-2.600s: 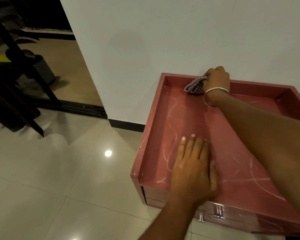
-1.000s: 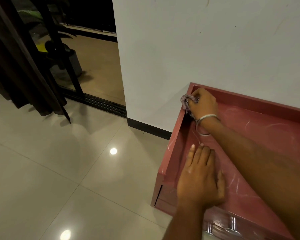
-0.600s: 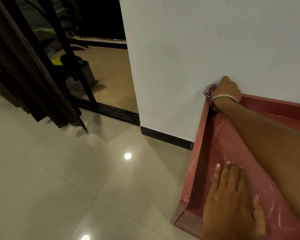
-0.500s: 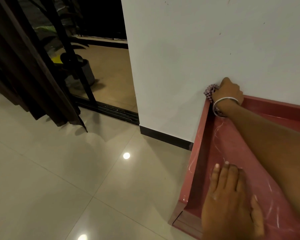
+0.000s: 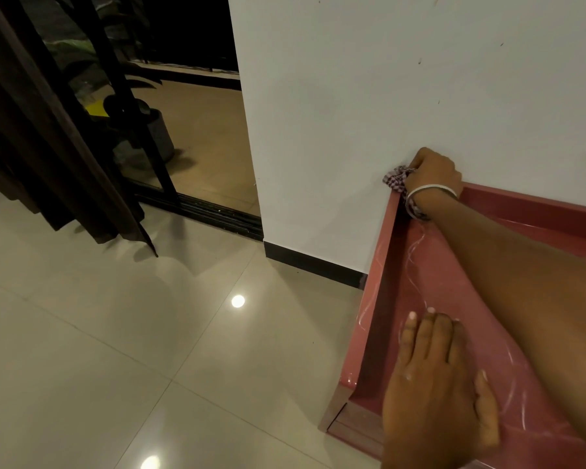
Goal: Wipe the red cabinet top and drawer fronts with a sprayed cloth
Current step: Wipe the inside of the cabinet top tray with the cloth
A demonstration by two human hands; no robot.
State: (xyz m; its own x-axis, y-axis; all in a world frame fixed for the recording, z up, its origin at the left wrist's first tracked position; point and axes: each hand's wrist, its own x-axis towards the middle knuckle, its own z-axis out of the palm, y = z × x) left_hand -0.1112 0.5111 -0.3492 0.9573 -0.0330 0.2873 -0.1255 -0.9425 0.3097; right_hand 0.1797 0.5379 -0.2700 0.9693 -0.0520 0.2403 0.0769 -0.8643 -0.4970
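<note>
Red cabinet top [image 5: 430,292] fills lower right of frame, rim vs white wall [image 5: 386,79]. Left hand [image 5: 437,394] lies flat, fingers together, prob. bracing. Right hand [image 5: 432,172] fisted round checked cloth [image 5: 397,179] at upper-left corner, scrubbing rim.

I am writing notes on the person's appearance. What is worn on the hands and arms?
Both forearms are bare, with no sleeves in view. The right hand has a thin silver-coloured bangle at the wrist. The left hand wears nothing visible: no glove, no ring.
</note>
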